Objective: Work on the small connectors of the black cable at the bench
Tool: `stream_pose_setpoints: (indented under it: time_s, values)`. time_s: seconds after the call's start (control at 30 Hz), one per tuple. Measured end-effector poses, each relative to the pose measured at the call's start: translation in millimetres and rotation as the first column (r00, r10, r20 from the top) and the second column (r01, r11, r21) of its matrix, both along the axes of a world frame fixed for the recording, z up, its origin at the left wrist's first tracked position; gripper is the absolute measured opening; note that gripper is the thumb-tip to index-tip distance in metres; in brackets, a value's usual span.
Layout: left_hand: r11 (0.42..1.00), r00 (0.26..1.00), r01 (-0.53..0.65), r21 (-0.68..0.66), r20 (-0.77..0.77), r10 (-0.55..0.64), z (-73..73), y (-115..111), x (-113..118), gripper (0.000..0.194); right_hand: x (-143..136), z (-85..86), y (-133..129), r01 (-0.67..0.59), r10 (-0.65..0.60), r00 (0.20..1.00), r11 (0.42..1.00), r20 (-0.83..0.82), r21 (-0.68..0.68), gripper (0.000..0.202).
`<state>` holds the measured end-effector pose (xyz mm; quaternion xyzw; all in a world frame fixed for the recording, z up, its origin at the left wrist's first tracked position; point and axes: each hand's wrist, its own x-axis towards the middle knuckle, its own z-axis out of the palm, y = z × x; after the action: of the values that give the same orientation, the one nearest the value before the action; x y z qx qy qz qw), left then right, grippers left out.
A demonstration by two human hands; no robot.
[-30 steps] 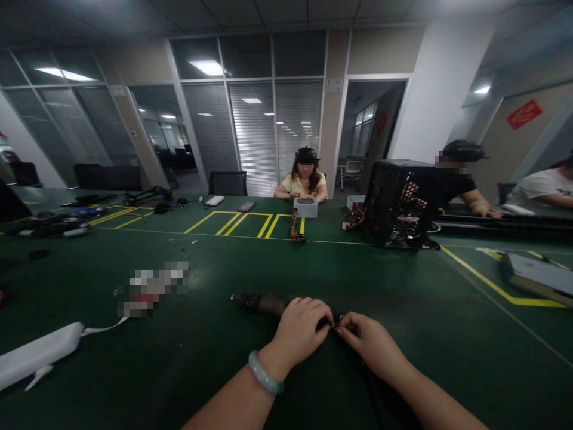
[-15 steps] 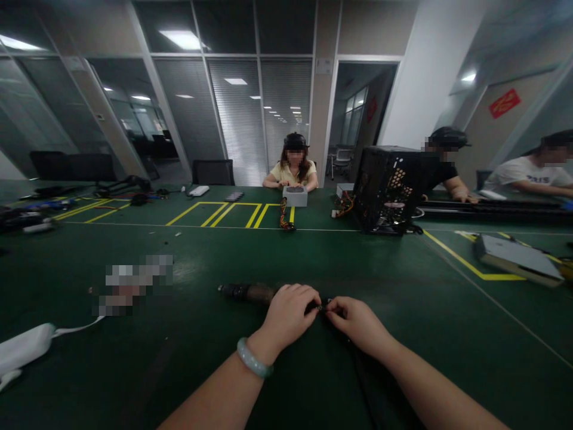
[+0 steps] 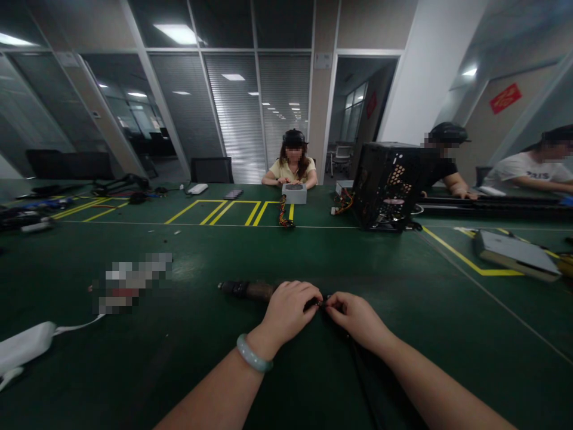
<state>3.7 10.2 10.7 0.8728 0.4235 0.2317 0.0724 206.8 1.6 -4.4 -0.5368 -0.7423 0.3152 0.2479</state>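
On the green table (image 3: 201, 346) lies a dark, rod-like object (image 3: 250, 291) with a brownish middle and a small metallic tip at its left end. My left hand (image 3: 293, 307), with a pale green bangle at the wrist, rests over its right part, thumb and fingers bent round something small and dark. My right hand (image 3: 356, 316) is just to the right, thumb and fingertips pinched together close to my left fingertips. What the fingertips hold is too small and dark to name. A black strip or cable (image 3: 364, 382) runs from under my right hand toward the near edge.
A black computer case (image 3: 387, 188) stands at the back right. Across the table a person sits behind a grey power supply (image 3: 294, 194) with coloured wires. Two more people are at the right. A flat silver box (image 3: 514, 254) lies right; a white device (image 3: 29, 349) lies left.
The whole view has shifted slightly upward. Both hands keep nearly the same pose at the dark object, with only slight finger movement.
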Motion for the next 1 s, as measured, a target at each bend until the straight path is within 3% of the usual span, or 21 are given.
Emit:
stream_pose_setpoints:
  time_s: [0.5, 0.77, 1.0]
  values:
    - [1.000, 1.000, 0.010, 0.027, 0.009, -0.010, -1.0, 0, 0, 0.010, -2, -0.8, -2, 0.006, -0.006, 1.000, 1.000, -0.013, 0.006, 0.014]
    - [1.000, 1.000, -0.001, 0.025, -0.011, 0.002, -1.1, -1, -1, 0.012, -17, 4.7, -7, 0.114, -0.142, 0.977, 0.978, 0.160, 0.176, 0.014]
    - [1.000, 0.999, 0.011, -0.001, -0.035, -0.011, 8.6, -7, -3, 0.013, -26, 8.9, -12, 0.120, -0.166, 0.972, 0.958, 0.163, 0.259, 0.014]
